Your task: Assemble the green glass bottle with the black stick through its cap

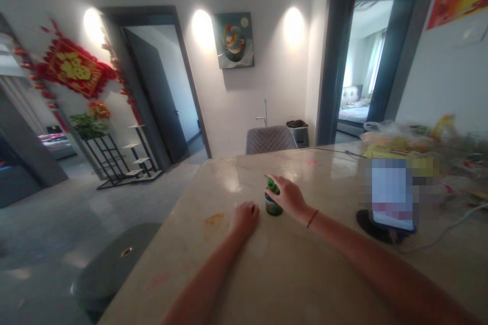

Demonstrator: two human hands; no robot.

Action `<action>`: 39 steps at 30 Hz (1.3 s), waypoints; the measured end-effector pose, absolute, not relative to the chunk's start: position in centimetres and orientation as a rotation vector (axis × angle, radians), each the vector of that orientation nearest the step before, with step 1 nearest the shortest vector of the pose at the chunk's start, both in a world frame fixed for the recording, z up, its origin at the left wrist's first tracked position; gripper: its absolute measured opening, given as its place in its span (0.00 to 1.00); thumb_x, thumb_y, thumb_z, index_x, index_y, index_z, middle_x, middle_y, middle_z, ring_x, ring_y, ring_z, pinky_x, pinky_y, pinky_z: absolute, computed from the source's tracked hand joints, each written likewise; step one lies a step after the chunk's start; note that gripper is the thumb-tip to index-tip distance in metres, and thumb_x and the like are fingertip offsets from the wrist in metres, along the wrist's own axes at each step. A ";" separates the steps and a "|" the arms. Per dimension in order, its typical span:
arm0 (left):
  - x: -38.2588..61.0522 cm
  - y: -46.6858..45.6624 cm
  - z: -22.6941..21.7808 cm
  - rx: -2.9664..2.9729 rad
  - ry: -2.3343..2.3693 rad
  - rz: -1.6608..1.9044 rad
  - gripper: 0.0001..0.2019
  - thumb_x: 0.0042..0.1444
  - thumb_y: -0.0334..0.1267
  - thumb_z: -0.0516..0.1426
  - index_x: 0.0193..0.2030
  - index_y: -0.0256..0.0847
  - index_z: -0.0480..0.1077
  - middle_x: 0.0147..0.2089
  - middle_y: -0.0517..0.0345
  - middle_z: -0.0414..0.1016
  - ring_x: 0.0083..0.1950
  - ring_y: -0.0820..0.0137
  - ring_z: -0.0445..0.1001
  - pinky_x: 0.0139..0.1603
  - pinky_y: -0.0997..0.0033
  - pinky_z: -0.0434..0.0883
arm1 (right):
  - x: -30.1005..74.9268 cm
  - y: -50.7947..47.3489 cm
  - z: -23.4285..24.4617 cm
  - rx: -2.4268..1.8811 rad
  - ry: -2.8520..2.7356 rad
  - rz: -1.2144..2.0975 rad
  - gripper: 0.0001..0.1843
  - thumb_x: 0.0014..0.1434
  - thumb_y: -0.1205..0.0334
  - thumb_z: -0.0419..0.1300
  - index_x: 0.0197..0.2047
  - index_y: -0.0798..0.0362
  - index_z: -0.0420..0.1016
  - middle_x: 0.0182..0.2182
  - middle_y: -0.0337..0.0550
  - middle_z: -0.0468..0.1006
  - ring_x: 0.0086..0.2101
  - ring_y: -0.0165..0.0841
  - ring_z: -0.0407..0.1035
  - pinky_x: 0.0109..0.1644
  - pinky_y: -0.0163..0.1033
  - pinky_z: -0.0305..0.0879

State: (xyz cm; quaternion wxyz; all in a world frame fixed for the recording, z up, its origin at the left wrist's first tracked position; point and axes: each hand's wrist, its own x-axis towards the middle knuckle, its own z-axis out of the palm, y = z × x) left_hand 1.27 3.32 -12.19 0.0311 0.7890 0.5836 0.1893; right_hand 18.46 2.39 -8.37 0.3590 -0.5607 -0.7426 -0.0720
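A small dark green jar with a patterned side (pixel 273 207) stands upright on the beige table (pixel 267 269). Above its rim shows a bright green, bumpy piece (pixel 272 186). My right hand (pixel 286 194) reaches over it from the right, thumb and fingers closed around this green piece. Whether the piece is joined to the jar is hidden by the fingers. Just left of the jar, my left hand (pixel 244 217) lies on the tabletop with its fingers curled in, apart from the jar. Nothing shows in that hand.
To the right, a lit, blurred screen (pixel 392 193) stands on a black round base (pixel 371 223) with a white cable. Plastic bags (pixel 400 137) crowd the table's back right. A quilted chair (pixel 270 139) is at the far edge, a dark green stool (pixel 114 259) at the left.
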 end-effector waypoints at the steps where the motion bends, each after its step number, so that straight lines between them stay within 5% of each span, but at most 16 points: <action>1: 1.3 3.1 -12.0 2.454 1.834 0.533 0.15 0.59 0.38 0.45 0.28 0.38 0.68 0.32 0.55 0.73 0.33 0.71 0.68 0.34 0.73 0.58 | 18.5 2.1 -8.5 -1.433 -1.917 -0.202 0.24 0.57 0.56 0.57 0.56 0.53 0.65 0.39 0.49 0.76 0.41 0.38 0.69 0.43 0.39 0.64; 28: 2.1 0.4 -10.9 2.539 1.943 0.441 0.14 0.59 0.36 0.44 0.36 0.36 0.70 0.38 0.48 0.73 0.41 0.63 0.71 0.40 0.66 0.64 | 18.8 -1.3 -11.3 -1.102 -1.834 -0.263 0.23 0.60 0.62 0.50 0.59 0.55 0.56 0.46 0.52 0.71 0.45 0.42 0.64 0.49 0.49 0.66; 39: 0.1 -5.6 -12.1 2.579 1.328 0.736 0.14 0.56 0.36 0.49 0.48 0.40 0.65 0.43 0.53 0.72 0.45 0.66 0.68 0.49 0.64 0.65 | 18.3 -1.5 -11.9 -1.057 -1.788 -0.188 0.27 0.57 0.65 0.50 0.60 0.56 0.53 0.48 0.54 0.68 0.47 0.42 0.62 0.52 0.50 0.63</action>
